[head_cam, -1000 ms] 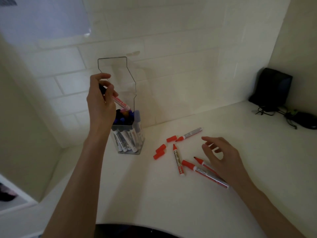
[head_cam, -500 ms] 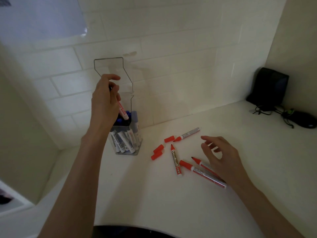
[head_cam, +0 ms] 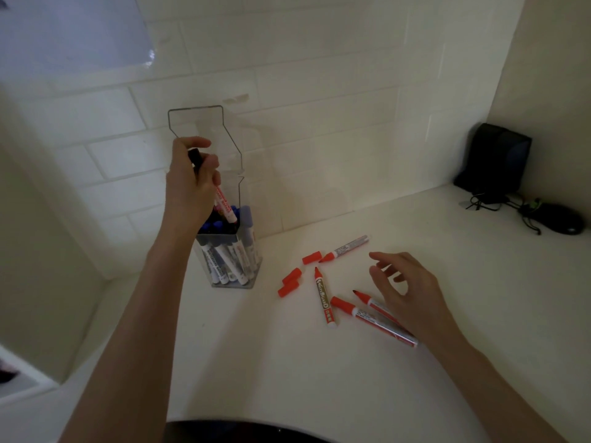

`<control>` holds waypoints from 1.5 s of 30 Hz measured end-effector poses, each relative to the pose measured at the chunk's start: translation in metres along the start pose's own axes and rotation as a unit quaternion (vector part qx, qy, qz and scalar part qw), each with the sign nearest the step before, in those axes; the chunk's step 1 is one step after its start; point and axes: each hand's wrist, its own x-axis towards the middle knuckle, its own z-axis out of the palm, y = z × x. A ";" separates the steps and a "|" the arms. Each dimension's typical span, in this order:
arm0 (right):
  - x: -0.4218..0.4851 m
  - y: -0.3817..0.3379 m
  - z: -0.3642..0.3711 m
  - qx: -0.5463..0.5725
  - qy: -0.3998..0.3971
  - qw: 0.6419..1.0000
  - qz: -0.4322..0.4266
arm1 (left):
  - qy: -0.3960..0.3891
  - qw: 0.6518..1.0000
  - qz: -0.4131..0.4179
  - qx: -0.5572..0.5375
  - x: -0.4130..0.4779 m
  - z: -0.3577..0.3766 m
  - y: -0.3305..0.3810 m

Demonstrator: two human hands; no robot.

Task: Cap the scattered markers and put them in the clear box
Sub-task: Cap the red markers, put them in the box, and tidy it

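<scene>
Left grip (head_cam: 192,187) pinching marker (head_cam: 224,204) over box (head_cam: 249,273); right grip (head_cam: 412,295) spread, hovering. Risk: marker jamming against packed ones, tipping box.

loose markers (head_cam: 323,296) lie right of the box (head_cam: 230,251).

- Single head-worn wide-angle view.
- Faces forward and down into corner of white counter (head_cam: 271,378), tiled wall (head_cam: 335,107) behind.
- Near; counter fills lower half of frame.
</scene>
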 end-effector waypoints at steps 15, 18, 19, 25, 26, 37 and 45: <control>-0.002 0.001 -0.002 -0.009 -0.004 1.000 -0.001 | 0.138 0.989 0.024 -0.045 0.005 0.005 -0.013; -0.001 0.001 -0.001 -0.007 -0.009 1.000 0.003 | 0.110 0.993 0.030 -0.042 0.003 0.012 -0.019; -0.002 0.001 -0.001 -0.007 -0.010 1.000 0.002 | 0.104 0.993 0.035 -0.038 0.001 0.014 -0.020; -0.002 0.002 0.000 -0.014 -0.014 1.000 -0.002 | 0.051 0.998 0.035 0.014 0.009 0.018 -0.016; -0.002 0.002 0.000 -0.014 -0.014 1.000 -0.001 | 0.040 0.998 0.032 0.024 0.012 0.019 -0.015; -0.002 0.004 -0.003 -0.014 -0.013 1.000 0.005 | 0.001 0.994 0.013 0.104 0.028 0.021 -0.018; -0.002 0.003 0.000 -0.012 -0.018 1.000 0.003 | -0.023 0.997 0.068 0.017 0.005 0.018 -0.027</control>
